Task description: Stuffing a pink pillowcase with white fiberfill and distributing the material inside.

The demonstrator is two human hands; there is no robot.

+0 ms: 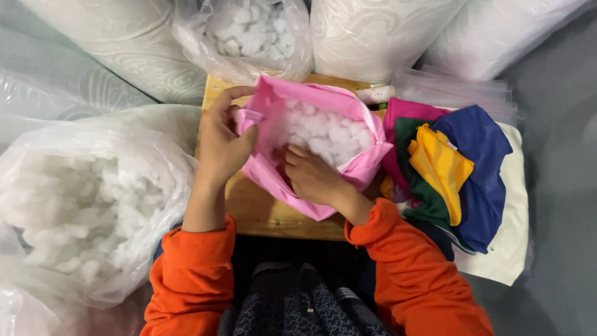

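Note:
A pink fabric pouch [323, 102] lies open on a small wooden board [261, 208] in front of me, filled with white fluffy stuffing [326, 134]. My left hand [224, 140] grips the pouch's left rim and holds it open. My right hand [314, 174] reaches into the mouth of the pouch, fingers pressed against the stuffing. Both arms wear orange sleeves.
A large clear plastic bag of white stuffing [87, 205] sits at my left, another bag of stuffing [249, 31] behind the board. A pile of coloured fabric pieces [454, 168], blue, yellow, green and magenta, lies at the right. White patterned rolls [373, 31] stand at the back.

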